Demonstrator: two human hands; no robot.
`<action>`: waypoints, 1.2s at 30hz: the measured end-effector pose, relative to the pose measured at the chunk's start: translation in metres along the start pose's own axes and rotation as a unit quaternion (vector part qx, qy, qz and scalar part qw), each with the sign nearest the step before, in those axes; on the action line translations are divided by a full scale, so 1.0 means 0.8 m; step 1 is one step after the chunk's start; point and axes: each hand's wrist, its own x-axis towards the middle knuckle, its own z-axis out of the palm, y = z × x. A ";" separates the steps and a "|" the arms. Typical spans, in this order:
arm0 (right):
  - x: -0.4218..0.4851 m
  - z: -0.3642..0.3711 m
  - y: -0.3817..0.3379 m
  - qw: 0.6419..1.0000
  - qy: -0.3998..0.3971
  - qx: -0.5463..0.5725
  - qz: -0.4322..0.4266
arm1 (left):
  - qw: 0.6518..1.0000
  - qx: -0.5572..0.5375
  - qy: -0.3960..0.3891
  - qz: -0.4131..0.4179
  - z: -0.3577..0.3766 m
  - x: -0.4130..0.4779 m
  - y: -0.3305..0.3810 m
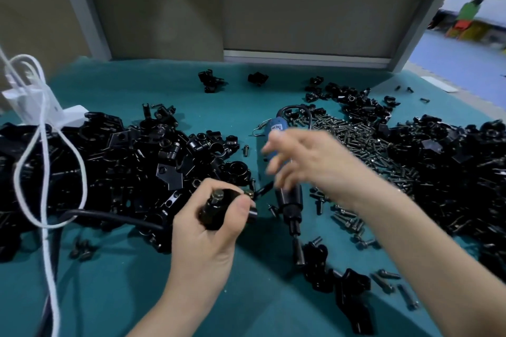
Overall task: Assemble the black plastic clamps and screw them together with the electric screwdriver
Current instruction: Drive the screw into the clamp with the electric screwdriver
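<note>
My left hand (208, 230) grips a black plastic clamp (216, 208) with a bolt head sticking up from its top, low in the middle of the table. The electric screwdriver (287, 194), blue at its upper body and black toward the tip, lies on the teal cloth just right of that clamp, tip pointing toward me. My right hand (306, 161) hovers over the screwdriver's blue part with fingers spread and blurred, holding nothing. A heap of loose black clamp parts (123, 161) fills the left side. A pile of screws (364, 145) lies right of the screwdriver.
More black parts (460, 172) are heaped on the right, and a few assembled clamps (345, 287) lie near the front. White cables (46, 172) and a white adapter (35, 107) hang at the left. A black cord (115, 217) crosses the cloth. A partition wall stands behind the table.
</note>
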 end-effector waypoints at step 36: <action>0.056 -0.028 -0.044 0.777 0.104 0.610 -0.115 | 0.984 0.133 -0.028 -0.112 0.003 -0.002 -0.011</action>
